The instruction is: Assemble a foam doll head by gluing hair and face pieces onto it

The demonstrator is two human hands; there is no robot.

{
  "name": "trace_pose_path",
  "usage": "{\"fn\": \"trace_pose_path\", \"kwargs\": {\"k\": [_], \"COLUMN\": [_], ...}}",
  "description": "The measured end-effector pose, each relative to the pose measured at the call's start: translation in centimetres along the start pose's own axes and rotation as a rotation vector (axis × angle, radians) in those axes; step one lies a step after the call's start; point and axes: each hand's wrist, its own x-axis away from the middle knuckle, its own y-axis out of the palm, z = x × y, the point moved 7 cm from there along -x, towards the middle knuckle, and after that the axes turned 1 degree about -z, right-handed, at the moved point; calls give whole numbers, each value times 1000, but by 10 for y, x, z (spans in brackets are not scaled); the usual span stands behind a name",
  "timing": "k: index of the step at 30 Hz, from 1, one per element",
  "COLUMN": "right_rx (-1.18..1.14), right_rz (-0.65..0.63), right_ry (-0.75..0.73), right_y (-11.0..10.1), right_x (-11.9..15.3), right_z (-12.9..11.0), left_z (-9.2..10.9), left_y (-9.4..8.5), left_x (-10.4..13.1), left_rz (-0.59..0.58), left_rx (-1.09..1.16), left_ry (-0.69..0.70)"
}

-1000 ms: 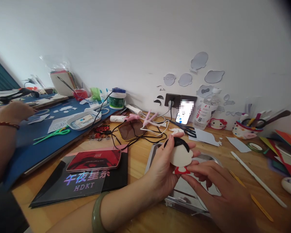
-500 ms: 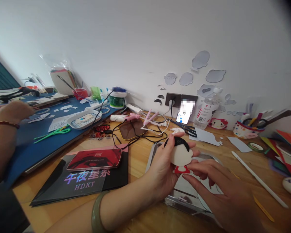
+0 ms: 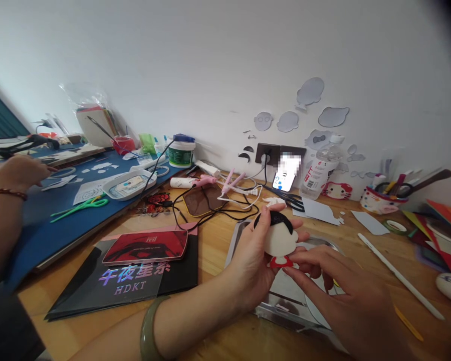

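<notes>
A flat cartoon figure (image 3: 281, 242) with black hair, a blank cream face and a red-and-white lower part is held upright in front of me. My left hand (image 3: 251, 258) grips it from the left, thumb across the front edge near the hair and fingers behind it. My right hand (image 3: 330, 286) pinches the red lower part at its right edge between thumb and index finger. Under both hands lies a metal tray (image 3: 272, 313), largely covered by them. A round pale item in the tray is partly hidden by my right hand.
Black folder (image 3: 75, 291) and red box (image 3: 146, 246) lie left. Cables, pink glue guns (image 3: 233, 184), a lit phone (image 3: 286, 173), bottle (image 3: 319, 173) and pen cup (image 3: 383, 200) line the wall. A white stick (image 3: 400, 276) lies right. A co-worker's hand (image 3: 20, 173) is far left.
Both hands stay almost still around the figure. My right fingers shift very slightly at its red lower part, and the camera view moves a little.
</notes>
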Motion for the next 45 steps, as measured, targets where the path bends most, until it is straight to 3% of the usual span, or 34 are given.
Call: {"fn": "trace_pose_path", "kwargs": {"k": [17, 20, 24, 28, 32, 36, 40, 45], "right_rx": [72, 25, -82, -322, -497, -643, -756, -694], "right_rz": [-31, -27, -27, -205, -371, -505, -420, -235], "right_ry": [-26, 92, 436, 655, 712, 754, 767, 769], "right_y": [0, -9, -19, -2, 17, 27, 26, 12], "right_x": [-1, -7, -13, -11, -7, -1, -1, -3], "right_z": [-4, 7, 43, 69, 65, 50, 54, 77], "left_z": [-3, -6, -13, -26, -38, -42, -39, -37], "left_y": [-10, -16, -22, -26, -28, -28, -26, -29], "left_x": [-4, -8, -12, -13, -12, -8, -7, -10], "left_rz": [72, 70, 13, -56, -110, -77, -11, 20], "left_rx": [-9, -20, -110, -180, -200, -235, -282, -187], "left_ry": [-51, -116, -245, -385, -468, -505, -492, -442]}}
